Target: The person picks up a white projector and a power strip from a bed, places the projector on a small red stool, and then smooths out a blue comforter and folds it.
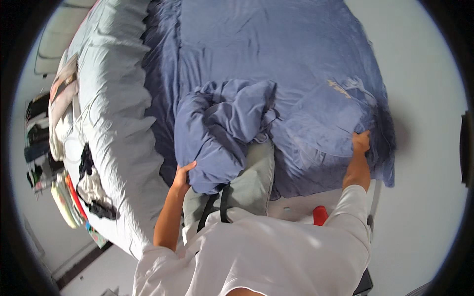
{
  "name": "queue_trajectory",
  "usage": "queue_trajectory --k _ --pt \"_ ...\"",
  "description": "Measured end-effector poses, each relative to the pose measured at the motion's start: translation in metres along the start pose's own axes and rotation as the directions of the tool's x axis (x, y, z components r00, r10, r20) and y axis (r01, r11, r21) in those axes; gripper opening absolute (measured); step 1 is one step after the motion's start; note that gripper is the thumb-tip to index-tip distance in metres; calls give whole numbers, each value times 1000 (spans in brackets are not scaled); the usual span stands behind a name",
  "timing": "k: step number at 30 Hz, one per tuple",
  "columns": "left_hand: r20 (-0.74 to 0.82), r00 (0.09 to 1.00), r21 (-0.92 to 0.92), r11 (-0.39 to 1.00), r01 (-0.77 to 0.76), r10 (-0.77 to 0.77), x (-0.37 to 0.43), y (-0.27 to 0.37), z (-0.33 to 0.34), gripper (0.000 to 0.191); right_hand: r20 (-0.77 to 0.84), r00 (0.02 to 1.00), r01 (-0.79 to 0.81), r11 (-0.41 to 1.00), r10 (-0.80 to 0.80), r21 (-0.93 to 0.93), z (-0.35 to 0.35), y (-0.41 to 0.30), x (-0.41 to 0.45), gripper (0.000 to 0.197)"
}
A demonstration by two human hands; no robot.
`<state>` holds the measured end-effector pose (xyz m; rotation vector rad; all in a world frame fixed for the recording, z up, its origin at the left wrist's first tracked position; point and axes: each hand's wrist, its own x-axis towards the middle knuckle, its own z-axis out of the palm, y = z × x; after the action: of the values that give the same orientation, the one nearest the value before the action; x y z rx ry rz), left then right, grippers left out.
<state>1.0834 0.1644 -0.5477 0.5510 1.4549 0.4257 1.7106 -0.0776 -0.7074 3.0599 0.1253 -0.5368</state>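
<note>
A blue plush sheet [251, 48] covers the bed in front of me. My left hand [182, 177] grips the lower left edge of a bunched blue blanket [222, 133], which lies crumpled over my legs and the bed. To the right, a flat blue fabric piece [329, 111] with yellow writing near its upper edge rests on the sheet; it could be a pillowcase. My right hand [361, 140] is closed on its right edge, close to the bed's side. The fingertips of both hands are partly hidden by the cloth.
A white gathered cover [114, 111] runs along the left, with dark and white clothes [94, 192] lying on it. Further left are folded clothes [68, 199] and hanging garments [39, 129]. A white wall [426, 148] borders the bed's right side. A red object [320, 215] is low beside me.
</note>
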Motion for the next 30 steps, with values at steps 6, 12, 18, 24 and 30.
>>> queue_trajectory --k 6,12,18,24,30 --pt "-67 997 -17 999 -32 31 4 -24 -5 80 -203 971 178 944 -124 277 28 4 0 51" --pt "-41 980 -74 977 -198 195 -2 -31 0 79 426 904 -422 225 37 878 51 -12 -74 41" --pt "-32 826 219 811 -543 562 -59 -3 18 82 587 776 -608 -28 -230 794 17 -70 -221 60" --pt "109 784 -131 791 -598 611 -134 44 -42 80 553 702 -619 1 -448 785 33 -94 -316 59" --pt "40 600 305 562 -769 799 -222 76 -181 61 557 422 -550 287 -715 785 -17 -127 -437 46"
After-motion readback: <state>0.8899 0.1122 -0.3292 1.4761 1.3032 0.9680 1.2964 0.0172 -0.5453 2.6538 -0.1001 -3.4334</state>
